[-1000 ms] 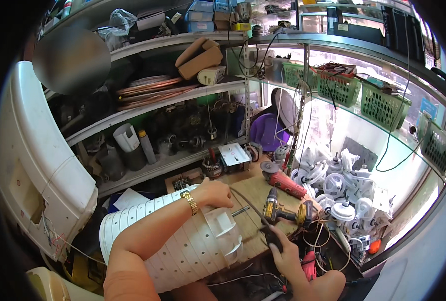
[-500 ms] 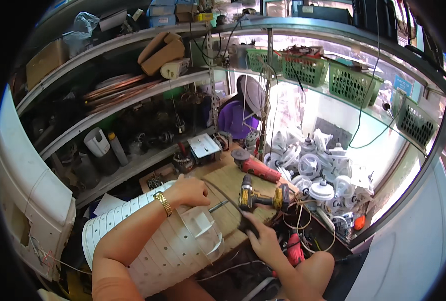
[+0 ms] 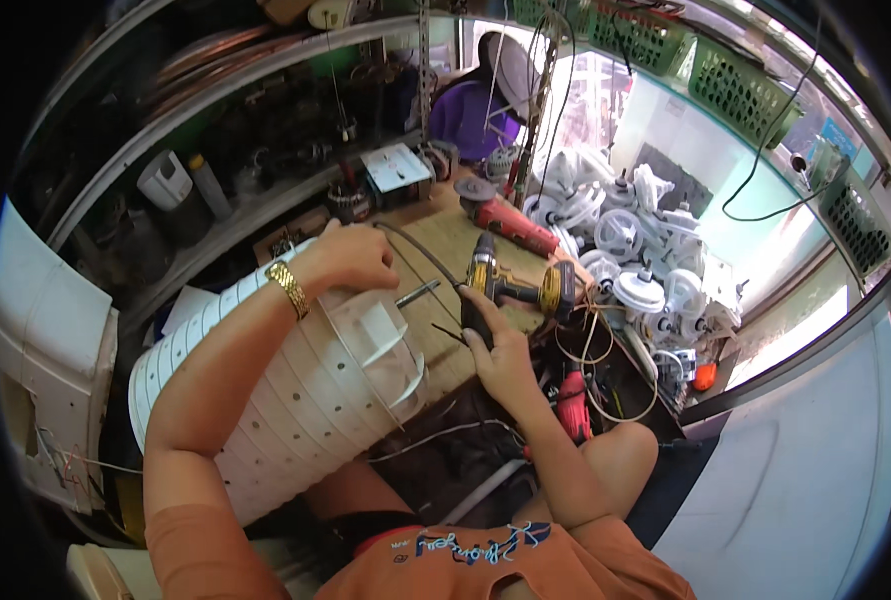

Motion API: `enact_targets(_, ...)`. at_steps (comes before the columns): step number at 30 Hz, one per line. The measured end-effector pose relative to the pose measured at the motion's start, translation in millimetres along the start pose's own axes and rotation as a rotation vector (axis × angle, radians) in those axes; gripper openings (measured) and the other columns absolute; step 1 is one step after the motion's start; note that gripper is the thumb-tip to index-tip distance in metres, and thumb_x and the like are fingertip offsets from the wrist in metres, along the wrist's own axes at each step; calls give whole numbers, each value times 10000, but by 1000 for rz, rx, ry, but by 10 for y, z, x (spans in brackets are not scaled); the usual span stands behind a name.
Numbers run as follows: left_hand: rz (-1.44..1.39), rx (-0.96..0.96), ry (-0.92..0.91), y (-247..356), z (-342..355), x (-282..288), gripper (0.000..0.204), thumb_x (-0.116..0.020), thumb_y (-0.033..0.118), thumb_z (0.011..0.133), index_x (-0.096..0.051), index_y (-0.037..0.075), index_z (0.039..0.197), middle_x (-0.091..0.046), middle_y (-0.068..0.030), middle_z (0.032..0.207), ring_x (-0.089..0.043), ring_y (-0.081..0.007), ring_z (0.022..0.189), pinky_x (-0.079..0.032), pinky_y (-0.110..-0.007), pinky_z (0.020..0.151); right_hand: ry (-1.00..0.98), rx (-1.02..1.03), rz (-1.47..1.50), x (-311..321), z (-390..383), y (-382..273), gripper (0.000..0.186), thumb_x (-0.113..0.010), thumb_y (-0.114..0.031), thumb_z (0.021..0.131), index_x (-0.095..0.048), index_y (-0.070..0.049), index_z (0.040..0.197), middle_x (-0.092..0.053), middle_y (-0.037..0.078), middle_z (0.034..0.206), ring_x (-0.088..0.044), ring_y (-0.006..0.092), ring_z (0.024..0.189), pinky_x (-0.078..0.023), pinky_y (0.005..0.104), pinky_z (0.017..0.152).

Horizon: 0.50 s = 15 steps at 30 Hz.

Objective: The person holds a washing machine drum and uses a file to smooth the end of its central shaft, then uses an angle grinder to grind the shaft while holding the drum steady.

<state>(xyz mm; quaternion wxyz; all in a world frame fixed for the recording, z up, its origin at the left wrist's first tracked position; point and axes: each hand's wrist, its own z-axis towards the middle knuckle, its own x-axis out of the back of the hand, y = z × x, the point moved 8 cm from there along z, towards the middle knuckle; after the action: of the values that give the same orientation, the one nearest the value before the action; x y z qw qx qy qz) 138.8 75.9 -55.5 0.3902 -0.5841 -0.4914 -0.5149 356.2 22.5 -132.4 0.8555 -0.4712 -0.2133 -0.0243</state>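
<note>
A white perforated drum (image 3: 295,400) lies tilted on its side in front of me, with ribs at its end and a short metal shaft (image 3: 418,293) sticking out. My left hand (image 3: 355,257), a gold-coloured watch on its wrist, is closed over the drum's upper rim; its fingertips are hidden. In my right hand (image 3: 495,345) is the dark handle of a hacksaw (image 3: 425,250). Its thin curved frame and straight blade reach up and left, beyond the shaft and near my left knuckles. The blade appears apart from the shaft.
A yellow and black cordless drill (image 3: 515,283) and a red angle grinder (image 3: 505,222) lie on the wooden board (image 3: 415,230). White plastic gearboxes (image 3: 630,235) are heaped at the right. Another red tool (image 3: 572,405) and cables lie lower right. Metal shelves (image 3: 255,190) stand at the left.
The view has tipped downward, bringing my orange shirt into sight. My right hand has moved forward beside the drill, and the hacksaw shows more plainly. My left hand stays on the drum's rim.
</note>
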Motion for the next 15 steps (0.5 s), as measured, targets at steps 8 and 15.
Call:
enact_targets(8,43,28,-51,-15,33,-111,299,-649,364,739,-797,118,824,-741,-153,854,-697,-329,921,-413,-466,881,-12,-59,47,-31,22,81,523,-585,21,924,-528,-53,1438,-636,215,1353,-594,389,1290,-455,382,1081)
enact_targets(15,-23,71,-15,-303,-189,-64,298,-636,348,735,-750,76,779,-701,-174,821,-660,-344,875,-409,-509,864,-47,-137,129,287,-491,-35,541,-638,11,885,-550,-51,1415,-674,199,1285,-644,302,1238,-456,370,1063)
